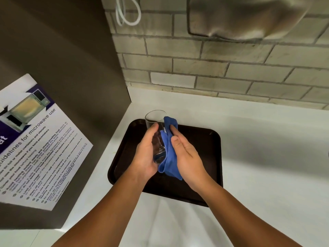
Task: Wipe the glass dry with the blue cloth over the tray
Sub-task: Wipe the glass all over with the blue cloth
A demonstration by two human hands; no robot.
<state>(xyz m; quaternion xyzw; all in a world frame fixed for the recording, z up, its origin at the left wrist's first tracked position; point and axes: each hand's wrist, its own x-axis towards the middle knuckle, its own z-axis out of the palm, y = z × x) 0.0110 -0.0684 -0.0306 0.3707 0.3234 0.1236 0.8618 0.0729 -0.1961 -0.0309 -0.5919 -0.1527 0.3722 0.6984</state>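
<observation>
Glass (155, 132) was held tilted above the dark tray (199, 157), likely so drips landed there. Left hand (146, 154) gripped its lower body to steady it; right hand (187, 154) pressed the blue cloth (169, 157) against its side.

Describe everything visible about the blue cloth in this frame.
The blue cloth is a soft, plain, medium-blue fabric that looks like microfibre, folded and bunched rather than spread flat. The right hand presses it against the right side of the clear glass, which the left hand holds tilted. Its upper end reaches the glass's rim; its lower corner hangs loose below the hands, above the dark tray. Whether it is damp cannot be told.
</observation>
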